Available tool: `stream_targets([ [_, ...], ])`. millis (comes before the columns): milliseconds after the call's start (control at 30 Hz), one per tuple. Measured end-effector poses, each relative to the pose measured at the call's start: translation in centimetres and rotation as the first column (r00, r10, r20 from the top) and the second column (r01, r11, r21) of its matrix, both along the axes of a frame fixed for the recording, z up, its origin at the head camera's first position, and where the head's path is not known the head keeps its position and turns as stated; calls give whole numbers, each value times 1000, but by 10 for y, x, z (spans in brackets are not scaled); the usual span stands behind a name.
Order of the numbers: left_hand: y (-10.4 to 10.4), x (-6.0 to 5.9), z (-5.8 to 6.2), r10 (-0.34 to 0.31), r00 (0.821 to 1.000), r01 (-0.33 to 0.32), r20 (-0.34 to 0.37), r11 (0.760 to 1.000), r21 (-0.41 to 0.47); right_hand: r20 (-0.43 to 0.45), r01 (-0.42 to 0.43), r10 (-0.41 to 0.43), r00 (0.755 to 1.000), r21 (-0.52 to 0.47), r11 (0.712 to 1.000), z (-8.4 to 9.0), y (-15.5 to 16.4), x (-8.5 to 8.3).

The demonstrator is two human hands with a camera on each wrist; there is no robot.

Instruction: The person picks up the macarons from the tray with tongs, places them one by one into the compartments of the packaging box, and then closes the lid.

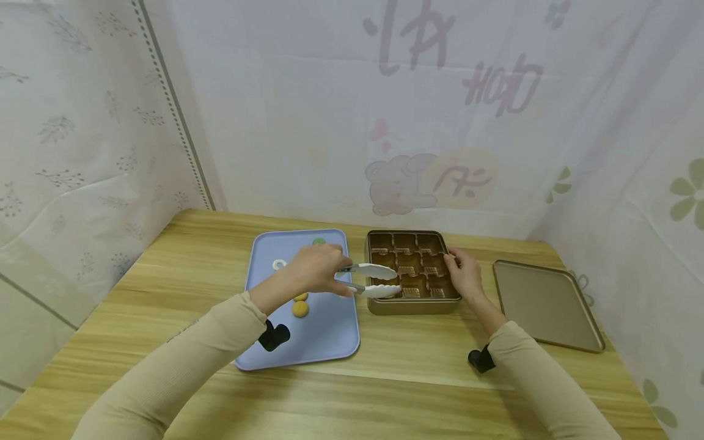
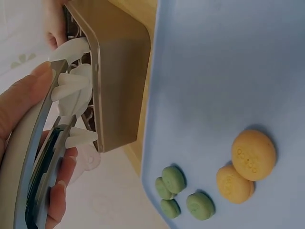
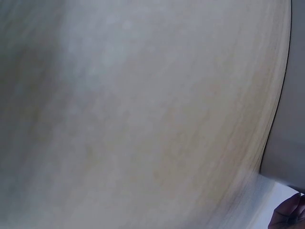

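Observation:
My left hand [image 1: 319, 269] grips metal tongs [image 2: 35, 157] with white scalloped tips [image 1: 379, 280]. Those tips reach over the left side of a gold square tin [image 1: 414, 307], whose brown insert [image 1: 408, 260] is divided into several compartments. Whether anything sits between the tips, I cannot tell. At the tin's right wall, my right hand [image 1: 464, 273] holds the rim, thumb over the edge. Beneath the left hand lies a blue tray [image 1: 324, 342] with round yellow pieces [image 2: 253, 155], several green pieces [image 2: 200, 206] and a white ring [image 1: 279, 264]. Compartments under the tongs are partly hidden.
A flat gold lid [image 1: 550, 305] lies on the wooden table [image 1: 407, 391] to the right of the tin. Behind the table hangs a printed cloth [image 1: 308, 122]. Black wrist mounts [image 1: 274, 335] show below both wrists.

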State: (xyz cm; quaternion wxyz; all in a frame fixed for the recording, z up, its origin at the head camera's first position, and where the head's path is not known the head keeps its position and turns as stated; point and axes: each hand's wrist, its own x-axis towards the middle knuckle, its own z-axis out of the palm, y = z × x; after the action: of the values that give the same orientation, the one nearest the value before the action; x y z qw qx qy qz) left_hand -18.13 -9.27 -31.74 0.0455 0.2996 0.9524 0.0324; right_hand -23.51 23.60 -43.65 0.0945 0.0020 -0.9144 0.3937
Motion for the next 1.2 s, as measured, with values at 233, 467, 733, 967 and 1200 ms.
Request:
stream_targets([
  [233, -14, 11, -18, 25, 999, -22, -20, 989, 143, 10, -10, 10, 1000, -5, 1000, -2, -1, 1],
  [467, -41, 36, -36, 108, 993, -90, -49, 954, 284, 13, 2, -2, 1000, -5, 1000, 0, -1, 1],
  [733, -84, 72, -53, 258, 966, -249, 29, 889, 384, 14, -1, 1, 1000, -7, 1000, 0, 0, 2],
  [967, -122, 105, -61, 374, 927, -336, -29, 862, 379, 20, -4, 4, 1000, -6, 1000, -1, 1, 1],
  [1200, -147, 127, -69, 424, 899, -359, -110, 858, 368, 26, 9, -9, 1000, 0, 1000, 0, -1, 1],
])
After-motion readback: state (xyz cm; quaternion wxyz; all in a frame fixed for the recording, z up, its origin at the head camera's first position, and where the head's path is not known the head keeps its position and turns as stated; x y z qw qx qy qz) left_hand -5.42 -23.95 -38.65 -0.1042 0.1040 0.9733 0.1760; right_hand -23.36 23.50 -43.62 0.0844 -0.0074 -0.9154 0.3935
